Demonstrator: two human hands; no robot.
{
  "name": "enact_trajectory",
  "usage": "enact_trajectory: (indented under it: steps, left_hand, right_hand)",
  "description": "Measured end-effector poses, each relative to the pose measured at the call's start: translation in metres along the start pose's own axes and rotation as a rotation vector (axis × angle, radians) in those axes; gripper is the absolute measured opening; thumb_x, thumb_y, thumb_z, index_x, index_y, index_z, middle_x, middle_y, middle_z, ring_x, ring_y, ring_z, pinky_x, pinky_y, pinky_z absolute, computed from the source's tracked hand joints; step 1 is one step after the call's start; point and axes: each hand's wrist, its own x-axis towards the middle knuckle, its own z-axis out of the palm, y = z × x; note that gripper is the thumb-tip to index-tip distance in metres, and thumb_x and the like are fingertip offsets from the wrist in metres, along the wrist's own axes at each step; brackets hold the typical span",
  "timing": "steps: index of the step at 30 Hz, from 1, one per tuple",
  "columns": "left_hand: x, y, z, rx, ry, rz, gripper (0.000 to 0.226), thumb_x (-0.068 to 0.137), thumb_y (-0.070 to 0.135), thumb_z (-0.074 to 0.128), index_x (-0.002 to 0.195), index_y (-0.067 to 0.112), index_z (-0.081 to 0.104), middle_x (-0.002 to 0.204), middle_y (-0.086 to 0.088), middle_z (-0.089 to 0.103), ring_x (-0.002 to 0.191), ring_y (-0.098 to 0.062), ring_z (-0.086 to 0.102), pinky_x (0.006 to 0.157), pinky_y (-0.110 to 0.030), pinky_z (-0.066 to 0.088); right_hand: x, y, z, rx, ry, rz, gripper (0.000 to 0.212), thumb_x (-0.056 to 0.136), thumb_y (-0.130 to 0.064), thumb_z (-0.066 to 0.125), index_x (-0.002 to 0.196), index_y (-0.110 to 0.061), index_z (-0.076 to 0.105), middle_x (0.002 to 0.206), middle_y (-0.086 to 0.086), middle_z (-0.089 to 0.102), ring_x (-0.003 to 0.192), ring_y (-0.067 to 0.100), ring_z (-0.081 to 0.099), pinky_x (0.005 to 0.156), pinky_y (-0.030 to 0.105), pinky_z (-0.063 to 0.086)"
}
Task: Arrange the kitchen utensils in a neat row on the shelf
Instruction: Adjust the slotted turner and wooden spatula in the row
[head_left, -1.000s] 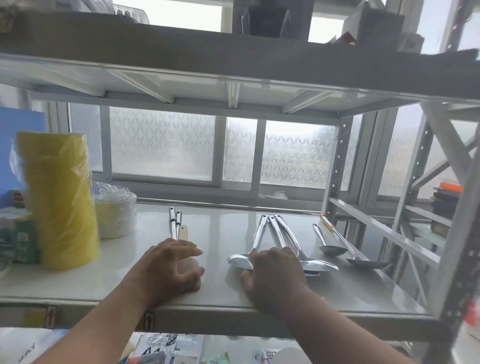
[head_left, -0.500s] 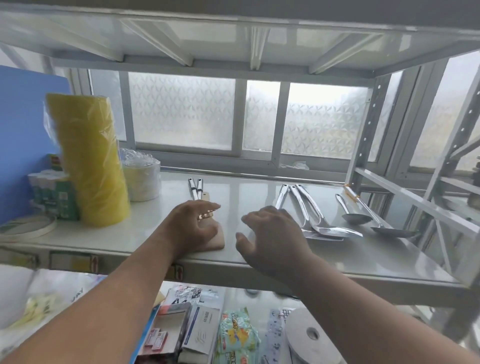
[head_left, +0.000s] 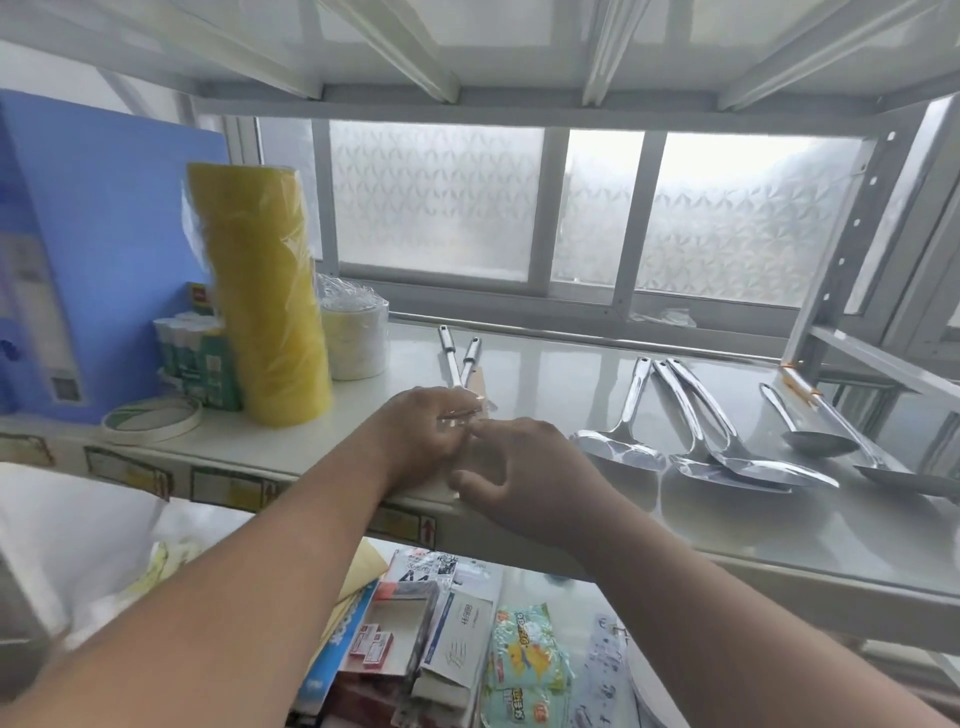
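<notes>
Two metal-handled utensils (head_left: 451, 358) and a wooden spatula (head_left: 479, 383) lie together on the white shelf (head_left: 561, 374), handles pointing to the window. My left hand (head_left: 418, 439) covers their heads, with its fingers curled down over the spatula. Beside it, my right hand (head_left: 524, 475) has its fingers apart, and the index tip touches the left hand's fingertips. To the right lie three steel ladles (head_left: 693, 415) with their bowls overlapping near the front. Farther right are a steel spoon (head_left: 802, 431) and a long ladle (head_left: 852, 447).
A tall yellow wrapped roll (head_left: 265, 306), a white tape roll (head_left: 353, 338), green packs (head_left: 200, 358), a flat ring of tape (head_left: 150, 421) and a blue box (head_left: 93, 249) fill the shelf's left end. A grey upright post (head_left: 852, 234) stands at the right. Packets crowd the shelf below.
My right hand has left the steel ladles and moved left to meet my left hand over the spatula. The camera has tilted down and shows more of the lower shelf.
</notes>
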Motion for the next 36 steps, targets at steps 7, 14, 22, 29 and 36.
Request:
enact_trajectory:
  steps: [7,14,22,29,36]
  left_hand:
    - [0.003,-0.010,0.002,0.010,0.064,-0.049,0.037,0.085,0.036,0.059,0.117,0.037,0.078,0.115,0.015,0.078,0.109,-0.008,0.070,0.104,-0.034,0.053]
    - [0.003,-0.013,0.004,0.030,0.128,-0.043,0.019,0.095,0.025,0.070,0.109,0.033,0.078,0.113,0.010,0.078,0.107,-0.014,0.069,0.102,-0.034,0.053]
    - [0.002,-0.011,0.006,0.070,0.155,-0.056,0.026,0.094,0.013,0.066,0.106,0.033,0.078,0.110,0.011,0.077,0.102,-0.015,0.068,0.091,-0.022,0.044]
    - [0.000,-0.006,0.004,0.074,0.141,-0.075,0.028,0.091,0.012,0.066,0.104,0.033,0.078,0.103,0.005,0.077,0.095,-0.017,0.067,0.087,-0.021,0.044]
    - [-0.002,-0.004,0.004,0.082,0.153,-0.071,0.026,0.093,0.013,0.067,0.106,0.032,0.079,0.100,0.009,0.073,0.094,-0.016,0.065,0.087,-0.022,0.044]
  right_hand:
    - [0.002,0.009,0.006,0.034,-0.001,0.024,0.030,0.074,-0.053,0.051,0.086,-0.027,0.062,0.082,-0.003,0.060,0.084,0.015,0.053,0.069,0.032,0.041]
    - [-0.002,0.003,0.003,0.009,-0.002,0.073,0.028,0.079,-0.056,0.055,0.079,-0.028,0.056,0.078,-0.004,0.057,0.077,0.017,0.055,0.062,0.031,0.039]
    - [0.000,0.007,0.007,-0.088,0.078,0.204,0.031,0.085,-0.039,0.054,0.061,-0.023,0.043,0.071,0.003,0.052,0.076,0.029,0.058,0.062,0.033,0.043]
    - [0.002,0.005,0.013,-0.109,0.065,0.041,0.024,0.082,-0.036,0.041,0.061,-0.023,0.041,0.068,-0.003,0.054,0.072,0.024,0.056,0.066,0.038,0.052]
    - [0.002,0.003,0.008,-0.220,0.076,0.152,0.030,0.084,-0.035,0.040,0.071,-0.018,0.061,0.082,0.011,0.060,0.081,0.032,0.056,0.077,0.036,0.045]
